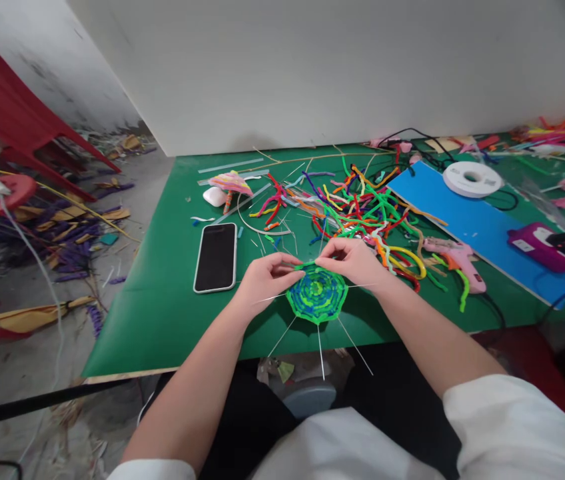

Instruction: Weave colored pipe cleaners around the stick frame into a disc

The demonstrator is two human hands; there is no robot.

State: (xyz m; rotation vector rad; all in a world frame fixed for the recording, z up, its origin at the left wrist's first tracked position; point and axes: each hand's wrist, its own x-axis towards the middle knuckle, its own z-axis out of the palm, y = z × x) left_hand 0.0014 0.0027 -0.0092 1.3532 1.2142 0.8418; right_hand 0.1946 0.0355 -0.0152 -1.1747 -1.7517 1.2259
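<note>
A round web of green and blue pipe cleaner (pixel 317 291), woven over thin pale spokes, is held above the front part of the green table. My left hand (pixel 268 277) pinches its upper left rim between thumb and fingers. On its upper right rim, my right hand (pixel 350 261) is closed with thumb and fingertips at the edge. Several spokes stick out below and to the sides of the web. A heap of colourful pipe cleaners (pixel 362 200) lies just beyond my right hand. To the left of my left hand rests a smartphone (pixel 216 257) with a dark screen.
A pink glue gun (pixel 455 260) lies right of my right hand. Behind it, a blue board (pixel 462 220) bears a white spool (pixel 473 179) and a purple power strip (pixel 545 245). A small pipe-cleaner umbrella (pixel 231 183) and a white case (pixel 214 196) sit beyond the phone.
</note>
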